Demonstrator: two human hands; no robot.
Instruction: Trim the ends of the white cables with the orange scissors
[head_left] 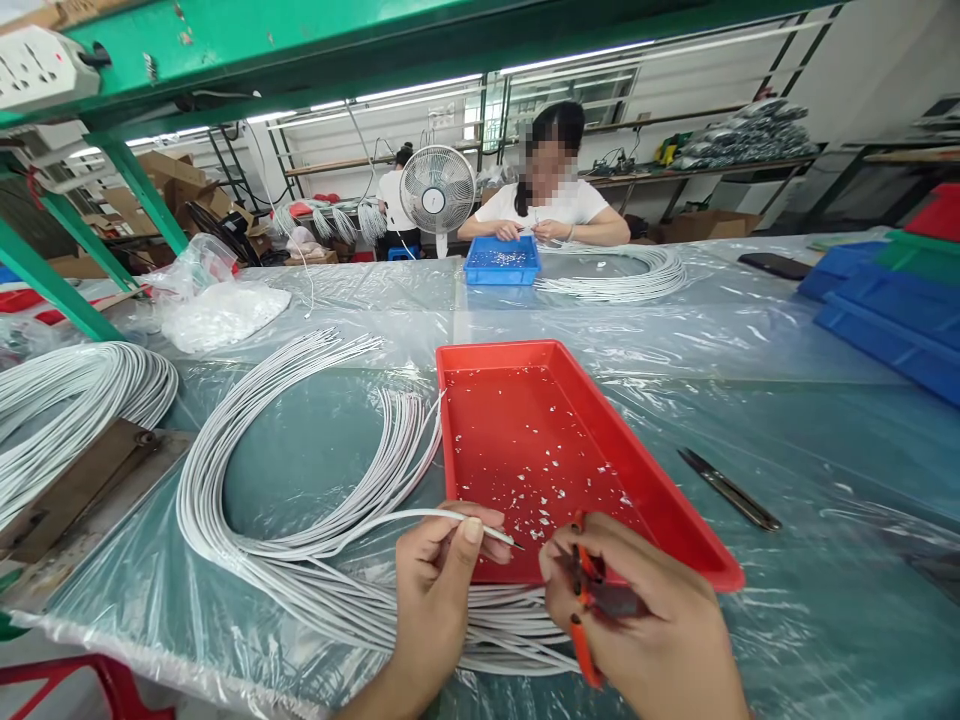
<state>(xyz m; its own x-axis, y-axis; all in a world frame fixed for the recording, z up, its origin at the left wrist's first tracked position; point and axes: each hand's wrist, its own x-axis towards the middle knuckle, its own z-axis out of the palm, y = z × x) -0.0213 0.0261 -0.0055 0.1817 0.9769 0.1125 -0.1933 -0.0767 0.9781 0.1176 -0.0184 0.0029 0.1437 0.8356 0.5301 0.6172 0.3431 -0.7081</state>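
Note:
My left hand (431, 595) pinches a white cable (420, 514) near its end between thumb and fingers. A short dark tip sticks out past the thumb, pointing right. My right hand (660, 615) is closed around orange-handled pliers (583, 645), just right of the cable end and apart from it; the jaws are mostly hidden by my fingers. Both hands are over the near edge of a red tray (495, 430) scattered with small white scraps. The held cable runs back into a coiled bundle of white cables (206, 480), which passes under my hands.
Thread snips (729, 488) lie right of the tray. At left are another cable coil (135, 385) and a metal block (75, 490). Blue bins (892, 320) stand at right. Across the table a co-worker (551, 190) works over a blue tray (502, 275). A green beam (337, 50) crosses overhead.

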